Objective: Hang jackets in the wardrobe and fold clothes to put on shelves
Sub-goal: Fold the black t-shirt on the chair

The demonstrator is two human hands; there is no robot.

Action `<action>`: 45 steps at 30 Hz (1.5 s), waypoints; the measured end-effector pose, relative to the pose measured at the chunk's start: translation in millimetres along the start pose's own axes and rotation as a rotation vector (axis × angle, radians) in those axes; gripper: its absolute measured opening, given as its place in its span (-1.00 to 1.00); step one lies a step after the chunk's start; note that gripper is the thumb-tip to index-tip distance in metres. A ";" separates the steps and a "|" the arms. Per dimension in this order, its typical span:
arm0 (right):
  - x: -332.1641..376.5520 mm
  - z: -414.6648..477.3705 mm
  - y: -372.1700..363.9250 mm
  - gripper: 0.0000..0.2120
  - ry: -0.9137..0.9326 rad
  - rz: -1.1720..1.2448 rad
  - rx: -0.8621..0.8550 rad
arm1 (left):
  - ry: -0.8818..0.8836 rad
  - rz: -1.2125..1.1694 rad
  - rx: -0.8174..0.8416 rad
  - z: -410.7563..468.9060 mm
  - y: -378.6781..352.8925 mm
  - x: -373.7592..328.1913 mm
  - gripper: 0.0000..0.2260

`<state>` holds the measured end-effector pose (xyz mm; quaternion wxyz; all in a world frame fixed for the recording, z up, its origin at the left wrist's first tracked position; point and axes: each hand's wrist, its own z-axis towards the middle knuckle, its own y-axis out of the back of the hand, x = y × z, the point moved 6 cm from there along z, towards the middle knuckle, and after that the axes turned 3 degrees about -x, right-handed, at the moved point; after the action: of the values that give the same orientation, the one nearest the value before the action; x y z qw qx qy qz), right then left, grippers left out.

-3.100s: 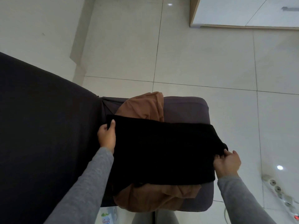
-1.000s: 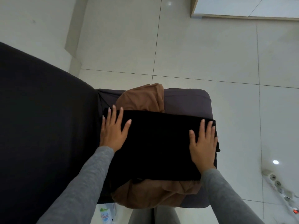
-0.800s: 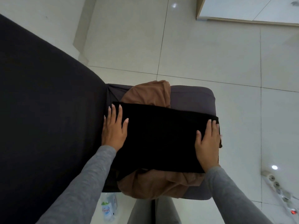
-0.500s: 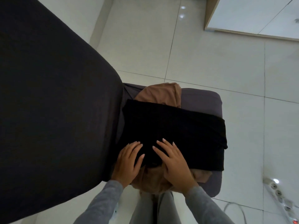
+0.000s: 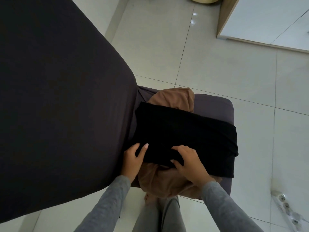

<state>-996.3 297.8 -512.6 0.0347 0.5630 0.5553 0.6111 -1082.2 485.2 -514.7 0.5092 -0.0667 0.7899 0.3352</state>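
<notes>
A folded black garment (image 5: 185, 134) lies across a brown garment (image 5: 173, 97) on the grey sofa arm (image 5: 217, 106). My left hand (image 5: 133, 159) grips the black garment's near left corner, thumb on top and fingers under the edge. My right hand (image 5: 187, 160) grips the near edge a little to the right, fingers curled into the cloth. More brown cloth (image 5: 160, 181) bulges out beneath both hands.
The dark sofa back (image 5: 58, 97) fills the left side. White floor tiles (image 5: 209, 61) surround the sofa. A white cabinet with a wooden edge (image 5: 267, 22) stands at the top right. A power strip (image 5: 286, 206) lies on the floor at the lower right.
Both hands went from pressing flat on the black garment's two ends to its near edge, where they now curl round the cloth. The view has shifted to the right.
</notes>
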 end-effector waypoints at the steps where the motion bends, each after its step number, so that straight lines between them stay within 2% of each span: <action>1: -3.0 -0.2 2.0 -0.73 -0.017 0.023 -0.018 | 0.046 -0.050 0.004 3.2 1.0 -3.8 -0.85; 4: -8.9 1.5 16.6 -0.79 -0.179 0.268 -0.173 | 0.104 -0.155 0.021 15.0 -2.1 -15.8 -0.82; 7: -9.9 11.9 33.1 -0.84 -0.278 0.433 -0.332 | 0.050 -0.126 -0.011 37.4 -9.6 -31.9 -0.79; 11: -33.6 28.3 45.3 -0.82 -0.485 0.454 -0.459 | -0.004 0.040 -0.004 77.3 -25.0 -41.4 -0.75; 14: -50.3 31.5 46.6 -0.94 -0.583 0.254 -0.431 | -0.026 0.338 -0.060 94.3 -30.7 -44.2 -0.80; 16: -48.4 30.5 50.3 -0.86 -0.466 0.051 -0.487 | -0.100 0.492 -0.187 93.6 -27.7 -55.2 -0.83; 17: -43.7 29.1 51.9 -0.83 -0.371 -0.003 -0.527 | -0.209 0.512 -0.209 90.4 -32.4 -63.6 -0.82; 19: -30.2 27.3 44.1 -0.71 -0.185 -0.029 -0.502 | -0.478 0.554 -0.096 76.8 -54.7 -73.4 -0.74; 21: -20.5 23.3 21.3 -0.60 -0.029 -0.137 -0.342 | -0.646 0.701 0.164 57.2 -85.3 -59.1 -0.62; 23: -30.1 12.1 1.2 -0.53 -0.006 -0.261 -0.217 | -0.637 0.885 0.325 44.3 -102.0 -33.9 -0.53; 26: -70.2 -4.7 4.3 -0.46 -0.203 -0.231 -0.227 | -0.548 0.948 0.322 44.7 -102.1 -20.7 -0.50; 29: -90.0 -12.0 15.2 -0.46 -0.208 -0.186 -0.264 | -0.538 0.946 0.316 44.6 -102.3 -21.1 -0.49; 32: -100.3 -12.7 34.8 -0.53 -0.227 -0.016 -0.393 | -0.501 0.879 0.225 43.5 -101.5 -29.1 -0.48; 35: -130.3 -22.2 60.0 -0.65 -0.366 0.161 -0.558 | -0.440 0.739 0.103 42.0 -109.4 -43.8 -0.49; 38: -168.9 -27.3 81.6 -0.72 -0.461 0.296 -0.633 | -0.497 0.723 0.099 35.4 -141.2 -64.8 -0.55; 41: -205.1 -16.5 99.3 -0.71 -0.528 0.378 -0.573 | -0.523 0.704 0.129 31.5 -185.4 -84.9 -0.57; 45: -244.0 -2.3 107.5 -0.71 -0.695 0.540 -0.406 | -0.415 0.746 0.090 27.7 -219.4 -85.9 -0.54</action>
<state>-846.6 92.5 -593.3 0.1674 0.8395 0.2147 0.4701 -922.5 313.3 -550.1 0.5037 0.3148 0.6545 0.4678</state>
